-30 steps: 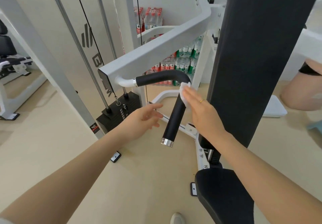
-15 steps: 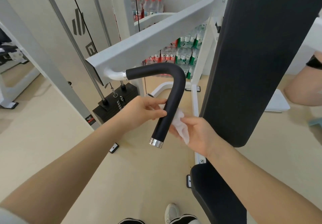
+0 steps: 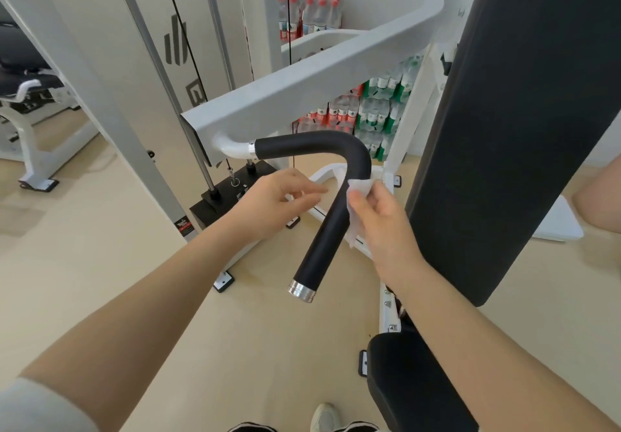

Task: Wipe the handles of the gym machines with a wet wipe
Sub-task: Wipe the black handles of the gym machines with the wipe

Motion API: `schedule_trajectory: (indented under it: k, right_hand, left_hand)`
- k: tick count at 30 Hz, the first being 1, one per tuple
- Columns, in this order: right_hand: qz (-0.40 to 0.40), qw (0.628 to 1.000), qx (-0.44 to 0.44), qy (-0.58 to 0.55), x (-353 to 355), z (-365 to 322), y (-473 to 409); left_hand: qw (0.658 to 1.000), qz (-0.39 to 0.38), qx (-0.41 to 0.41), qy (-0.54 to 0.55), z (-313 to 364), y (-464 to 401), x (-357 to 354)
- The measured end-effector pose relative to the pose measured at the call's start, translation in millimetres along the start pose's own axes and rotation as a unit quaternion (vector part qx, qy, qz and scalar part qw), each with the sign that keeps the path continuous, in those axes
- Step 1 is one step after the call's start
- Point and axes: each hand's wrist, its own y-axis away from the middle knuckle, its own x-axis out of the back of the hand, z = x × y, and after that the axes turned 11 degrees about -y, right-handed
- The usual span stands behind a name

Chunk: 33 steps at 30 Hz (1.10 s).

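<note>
A black foam-covered handle (image 3: 331,216) bends down from the white machine arm (image 3: 302,95) and ends in a silver cap. My right hand (image 3: 379,216) presses a white wet wipe (image 3: 356,209) against the right side of the handle's downward part, just below the bend. My left hand (image 3: 272,196) hovers just left of the handle, fingers loosely apart, holding nothing and not touching it.
A tall black back pad (image 3: 517,112) and black seat (image 3: 410,381) stand at the right. A weight stack (image 3: 221,203) with guide rods sits behind the handle. Packs of water bottles (image 3: 356,112) are stacked at the wall. Another person's limb (image 3: 601,196) shows at the right edge.
My right hand slid the wipe down toward the handle's lower end, then back up near the bend. My left hand touched the handle, then let go and pulled slightly left.
</note>
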Motion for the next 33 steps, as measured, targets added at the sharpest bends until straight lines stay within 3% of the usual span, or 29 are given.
schedule_trajectory:
  k: [2,4,5,7,9,11,15,18,20,22,27,30,31,33]
  right_hand:
    - [0.004,0.996,0.035,0.077,3,-15,-22]
    - [-0.012,0.97,0.096,0.221,2,-29,-42]
    - [-0.023,0.937,0.134,0.321,-1,-35,-52]
    - [-0.047,0.836,0.21,0.505,-12,-47,-67]
    - [-0.078,0.741,0.266,0.612,-30,-55,-77]
    - [-0.12,0.694,0.282,0.652,-55,-54,-80]
    - [-0.183,0.668,0.303,0.654,-93,-40,-76]
    - [-0.246,0.635,0.327,0.656,-71,-42,-70]
    - [-0.238,0.651,0.308,0.652,-40,-44,-61]
    - [-0.163,0.683,0.279,0.655,-17,-43,-48]
    - [-0.072,0.716,0.224,0.657,-21,-39,-8]
    - [-0.157,0.715,0.182,0.656,-44,-24,29]
    - [-0.207,0.735,0.148,0.628,-51,-19,41]
    - [-0.264,0.824,0.045,0.5,-57,-17,60]
  left_hand:
    - [0.995,0.08,0.012,-0.062,-3,-7,5]
    - [0.979,0.168,0.027,-0.116,-10,-12,11]
    - [0.97,0.203,0.035,-0.131,-15,-12,13]
    - [0.96,0.237,0.059,-0.135,-25,-13,17]
    - [0.958,0.236,0.076,-0.146,-37,-13,18]
    - [0.959,0.222,0.082,-0.153,-47,-12,19]
    - [0.971,0.188,0.079,-0.125,-56,-7,25]
    - [0.978,0.163,0.052,-0.121,-59,1,26]
    - [0.98,0.158,0.035,-0.119,-59,8,21]
    - [0.983,0.153,0.019,-0.1,-60,13,13]
    - [0.993,0.103,0.028,-0.042,-52,27,4]
    - [0.995,0.093,-0.019,-0.023,-48,40,2]
    - [0.996,0.086,-0.03,-0.009,-46,44,2]
    - [0.996,0.074,-0.03,0.037,-38,49,5]
